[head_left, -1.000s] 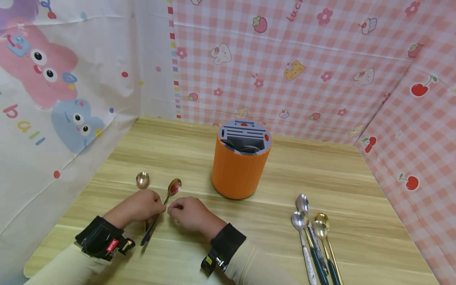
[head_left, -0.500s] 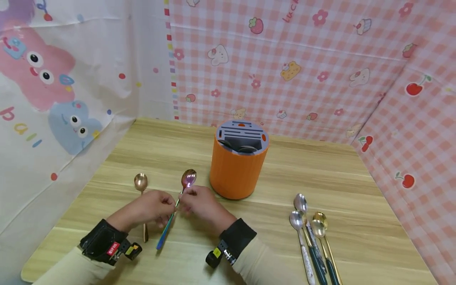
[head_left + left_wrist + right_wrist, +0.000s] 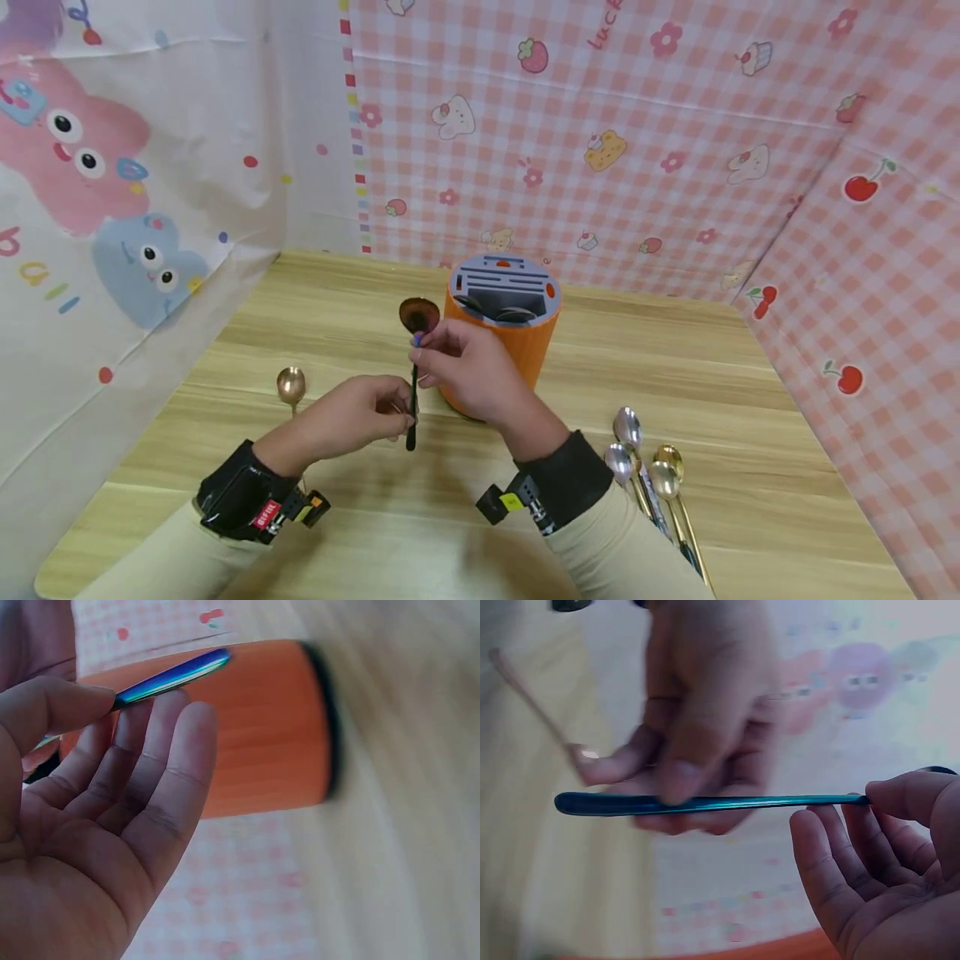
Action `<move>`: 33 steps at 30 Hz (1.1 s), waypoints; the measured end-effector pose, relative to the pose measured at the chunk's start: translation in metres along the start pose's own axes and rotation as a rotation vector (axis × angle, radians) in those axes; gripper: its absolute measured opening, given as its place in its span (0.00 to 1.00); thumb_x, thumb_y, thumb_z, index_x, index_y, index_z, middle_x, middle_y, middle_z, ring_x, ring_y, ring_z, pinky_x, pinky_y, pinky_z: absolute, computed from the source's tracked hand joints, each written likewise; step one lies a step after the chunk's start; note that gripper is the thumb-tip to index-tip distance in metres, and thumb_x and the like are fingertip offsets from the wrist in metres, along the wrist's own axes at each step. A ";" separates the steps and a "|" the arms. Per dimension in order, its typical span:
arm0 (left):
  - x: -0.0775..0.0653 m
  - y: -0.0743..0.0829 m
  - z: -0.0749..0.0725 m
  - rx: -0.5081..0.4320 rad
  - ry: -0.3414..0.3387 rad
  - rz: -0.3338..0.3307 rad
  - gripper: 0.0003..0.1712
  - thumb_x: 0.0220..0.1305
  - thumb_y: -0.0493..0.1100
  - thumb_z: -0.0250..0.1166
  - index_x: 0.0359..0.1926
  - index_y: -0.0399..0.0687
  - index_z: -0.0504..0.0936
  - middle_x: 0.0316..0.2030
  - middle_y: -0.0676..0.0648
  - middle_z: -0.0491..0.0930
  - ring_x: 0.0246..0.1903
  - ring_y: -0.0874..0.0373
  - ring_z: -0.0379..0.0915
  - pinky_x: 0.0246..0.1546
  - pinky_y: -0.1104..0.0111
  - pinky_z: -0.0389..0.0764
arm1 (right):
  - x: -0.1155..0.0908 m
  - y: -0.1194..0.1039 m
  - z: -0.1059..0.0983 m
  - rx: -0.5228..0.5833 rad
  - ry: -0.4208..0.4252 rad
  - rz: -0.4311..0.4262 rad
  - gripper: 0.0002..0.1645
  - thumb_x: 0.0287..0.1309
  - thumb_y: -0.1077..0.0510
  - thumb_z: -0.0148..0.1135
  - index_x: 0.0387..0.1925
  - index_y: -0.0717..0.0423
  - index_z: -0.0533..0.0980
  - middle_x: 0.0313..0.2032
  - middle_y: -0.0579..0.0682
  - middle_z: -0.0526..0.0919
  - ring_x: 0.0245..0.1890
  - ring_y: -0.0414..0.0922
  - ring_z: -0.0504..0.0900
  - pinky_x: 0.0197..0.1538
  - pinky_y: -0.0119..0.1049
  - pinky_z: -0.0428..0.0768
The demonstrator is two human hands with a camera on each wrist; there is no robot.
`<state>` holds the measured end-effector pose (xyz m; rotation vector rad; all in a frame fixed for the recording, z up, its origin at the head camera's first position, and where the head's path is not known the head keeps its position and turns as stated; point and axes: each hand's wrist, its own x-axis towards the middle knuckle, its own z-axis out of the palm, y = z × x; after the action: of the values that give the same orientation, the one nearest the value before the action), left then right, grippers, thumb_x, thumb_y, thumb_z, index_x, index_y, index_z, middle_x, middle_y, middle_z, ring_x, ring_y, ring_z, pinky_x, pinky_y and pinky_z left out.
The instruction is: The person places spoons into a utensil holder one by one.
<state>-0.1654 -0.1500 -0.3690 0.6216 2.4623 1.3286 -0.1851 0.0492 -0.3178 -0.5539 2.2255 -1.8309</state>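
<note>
A spoon (image 3: 418,315) with an iridescent blue-green handle is held upright, bowl up, left of the orange cutlery holder (image 3: 534,354). My right hand (image 3: 480,371) pinches its neck just under the bowl. Lower on the handle (image 3: 765,802), the thumb and fingers of my left hand (image 3: 352,417) pinch it near the end. In the left wrist view the handle's tip (image 3: 202,669) sticks out past the left thumb, in front of the orange holder. A rose-gold spoon (image 3: 291,385) lies on the table left of my left hand, its handle partly hidden by that arm.
Several silver and gold spoons (image 3: 666,482) lie bunched at the right, partly behind my right sleeve. The holder's grey slotted top (image 3: 506,265) has dark rounded pieces in its wide slot. Patterned cloth (image 3: 637,100) walls the wooden table (image 3: 660,350) at the back and sides.
The iridescent spoon has been lifted off the table, turned upright and carried right towards the holder. My right hand has come to grip its neck; my left hand has moved right with it.
</note>
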 end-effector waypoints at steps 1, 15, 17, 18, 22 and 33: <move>0.003 0.006 -0.001 0.030 0.006 0.011 0.03 0.66 0.40 0.65 0.39 0.47 0.81 0.32 0.52 0.83 0.34 0.58 0.79 0.36 0.63 0.80 | -0.002 -0.009 -0.006 -0.008 0.009 -0.019 0.06 0.67 0.62 0.64 0.40 0.64 0.78 0.43 0.56 0.84 0.34 0.43 0.85 0.45 0.46 0.86; 0.048 0.098 -0.027 0.113 0.162 0.135 0.04 0.70 0.40 0.65 0.44 0.46 0.83 0.40 0.50 0.87 0.43 0.57 0.83 0.49 0.59 0.82 | -0.015 -0.103 -0.064 -0.206 0.208 -0.236 0.08 0.67 0.55 0.66 0.36 0.57 0.80 0.34 0.58 0.85 0.37 0.50 0.85 0.48 0.46 0.81; 0.053 0.104 -0.030 0.106 0.181 0.156 0.04 0.70 0.39 0.66 0.43 0.45 0.82 0.40 0.49 0.86 0.42 0.56 0.82 0.48 0.59 0.82 | -0.016 -0.110 -0.067 -0.232 0.233 -0.259 0.08 0.66 0.54 0.67 0.36 0.55 0.80 0.33 0.56 0.86 0.38 0.49 0.85 0.47 0.44 0.80; 0.056 0.106 -0.030 0.104 0.192 0.167 0.04 0.70 0.39 0.65 0.43 0.45 0.82 0.40 0.48 0.86 0.42 0.55 0.82 0.48 0.60 0.82 | -0.017 -0.113 -0.068 -0.232 0.240 -0.271 0.08 0.66 0.54 0.67 0.36 0.55 0.80 0.33 0.55 0.86 0.38 0.49 0.85 0.47 0.42 0.80; 0.063 0.113 -0.033 0.115 0.224 0.196 0.04 0.70 0.39 0.66 0.43 0.44 0.83 0.40 0.47 0.84 0.40 0.54 0.80 0.46 0.60 0.82 | -0.018 -0.118 -0.072 -0.210 0.262 -0.285 0.07 0.66 0.55 0.67 0.39 0.55 0.82 0.34 0.52 0.85 0.39 0.48 0.84 0.49 0.41 0.80; 0.089 0.108 -0.032 0.121 0.242 0.143 0.04 0.70 0.39 0.66 0.42 0.43 0.83 0.40 0.46 0.85 0.42 0.54 0.81 0.46 0.60 0.82 | -0.008 -0.104 -0.079 -0.246 0.265 -0.264 0.08 0.67 0.58 0.65 0.44 0.58 0.83 0.39 0.53 0.87 0.44 0.43 0.85 0.52 0.39 0.80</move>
<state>-0.2305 -0.0773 -0.2637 0.7150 2.7543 1.3878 -0.1921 0.1066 -0.2009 -0.7155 2.6927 -1.8551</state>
